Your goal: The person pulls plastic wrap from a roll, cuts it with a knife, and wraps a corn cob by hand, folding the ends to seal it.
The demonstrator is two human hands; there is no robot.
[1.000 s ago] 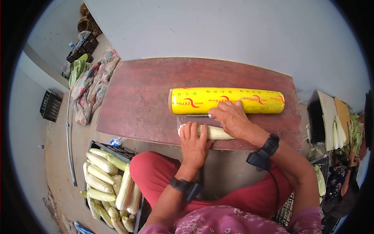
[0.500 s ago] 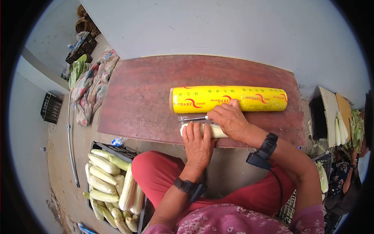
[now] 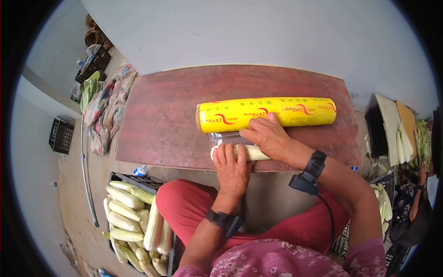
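A pale husked ear of corn [image 3: 254,153] lies along the front edge of the reddish table [image 3: 157,120]. My left hand [image 3: 232,170] presses on it, fingers curled over its left half. Just behind, my right hand [image 3: 269,138] is closed round a knife [image 3: 230,134], whose thin blade points left; the handle is mostly hidden by the fingers. Clear plastic film [image 3: 215,139] stretches between the corn and a large yellow roll of cling film [image 3: 272,119]. My right hand's knuckles are close against the front of the roll.
A black crate [image 3: 113,177] full of corn ears [image 3: 124,198] stands at the left below the table. More corn lies in a crate at the right, near another person's arm [image 3: 416,198]. A pole [image 3: 87,184] and a patterned quilt [image 3: 104,117] lie left.
The knife has shifted slightly and less of its blade and handle shows. The roll appears tilted a little more, and the whole view has moved slightly. Both hands keep their hold.
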